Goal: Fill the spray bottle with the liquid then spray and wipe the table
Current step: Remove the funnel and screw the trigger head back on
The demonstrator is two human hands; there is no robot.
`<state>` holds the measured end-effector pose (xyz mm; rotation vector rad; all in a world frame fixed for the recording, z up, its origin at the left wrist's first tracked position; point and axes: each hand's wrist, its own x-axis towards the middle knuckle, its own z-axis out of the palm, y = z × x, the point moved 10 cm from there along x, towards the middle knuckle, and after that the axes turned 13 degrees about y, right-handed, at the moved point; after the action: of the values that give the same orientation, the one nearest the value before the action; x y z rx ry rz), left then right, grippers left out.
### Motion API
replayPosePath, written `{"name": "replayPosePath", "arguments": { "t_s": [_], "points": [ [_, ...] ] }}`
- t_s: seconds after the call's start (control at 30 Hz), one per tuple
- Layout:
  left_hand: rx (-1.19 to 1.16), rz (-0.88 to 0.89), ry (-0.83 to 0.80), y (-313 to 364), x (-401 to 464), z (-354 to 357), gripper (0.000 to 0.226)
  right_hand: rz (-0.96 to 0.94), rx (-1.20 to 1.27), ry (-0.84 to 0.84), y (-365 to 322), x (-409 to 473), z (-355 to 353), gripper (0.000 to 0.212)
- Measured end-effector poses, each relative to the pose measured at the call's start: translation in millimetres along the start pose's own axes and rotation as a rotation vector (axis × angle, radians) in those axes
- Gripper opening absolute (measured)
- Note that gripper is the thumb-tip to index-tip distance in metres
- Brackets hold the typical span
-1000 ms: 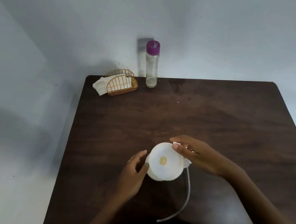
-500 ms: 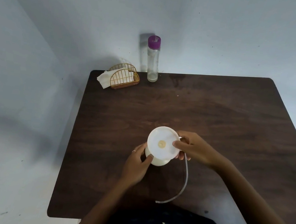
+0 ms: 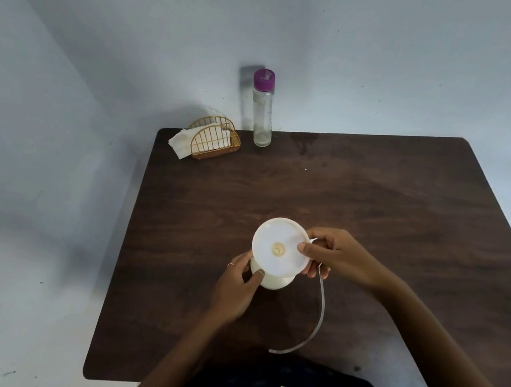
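A dark wooden table (image 3: pixel 378 190) fills the frame, with a person's right hand (image 3: pixel 337 256) pinching the rim of a white funnel (image 3: pixel 279 248) and the left hand (image 3: pixel 235 285) gripping the white spray bottle (image 3: pixel 271 281) directly beneath it. Well beyond both hands stand a clear bottle with a purple cap (image 3: pixel 262 110) and a gold wire napkin holder (image 3: pixel 214 139); a thin clear tube (image 3: pixel 317 315) curves down below the right hand.

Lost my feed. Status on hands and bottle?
Left hand grips white bottle. Right hand holds funnel on top, plus tube. Purple-capped bottle untouched. Nothing blocking.
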<state>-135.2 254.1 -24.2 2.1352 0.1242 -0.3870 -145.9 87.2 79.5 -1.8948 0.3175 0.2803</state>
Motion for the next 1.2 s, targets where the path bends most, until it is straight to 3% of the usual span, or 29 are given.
{"name": "replayPosePath", "arguments": {
  "t_s": [0.37, 0.6, 0.7, 0.9, 1.07, 1.2],
  "points": [
    [-0.019, -0.009, -0.014, -1.5, 0.0, 0.6, 0.047, -0.003, 0.005, -0.022, -7.8, -4.7, -3.2, 0.018],
    [-0.312, -0.023, 0.118, 40.6, 5.7, -33.3, 0.03, -0.018, 0.11, -0.003, -23.1, -1.8, -18.4, 0.021],
    [-0.392, 0.013, 0.132, 82.2, 9.5, -53.1, 0.024, -0.028, 0.122, 0.056, -28.1, 7.8, -31.2, 0.019],
    [-0.34, 0.037, -0.014, 123.9, 38.3, -37.7, 0.016, -0.05, -0.003, 0.22, -24.7, 48.6, -51.3, 0.022],
    [-0.253, 0.068, 0.018, 132.7, 78.7, -14.3, 0.031, -0.034, -0.017, 0.43, -5.7, 89.2, -70.9, 0.022],
    [-0.173, 0.113, 0.055, 136.6, 123.8, 10.2, 0.031, -0.025, -0.068, 0.552, 11.2, 122.8, -80.0, 0.044]
  ]
}}
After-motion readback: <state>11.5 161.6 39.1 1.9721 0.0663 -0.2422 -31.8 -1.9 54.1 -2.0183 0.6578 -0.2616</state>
